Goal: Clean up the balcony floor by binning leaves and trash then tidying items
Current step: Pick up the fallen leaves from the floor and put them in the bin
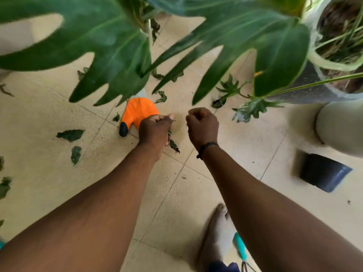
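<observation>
Two bare forearms reached into view from the bottom edge, with no sleeves covering them up to the frame's edge. The left hand (155, 130) wore no ring, glove or band. The right hand (202, 126) was likewise ungloved, and just behind it sat a thin dark cord bracelet (206, 147), with a small knot or loose end hanging at its inner side. Low in the picture showed a bare foot (216, 238), blurred, beside a patch of dark blue cloth (222, 266) at the frame's bottom edge.

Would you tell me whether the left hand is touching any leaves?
Touching. The head view shows the left hand curled round dark leaves, which stick out below its fingers.
</observation>
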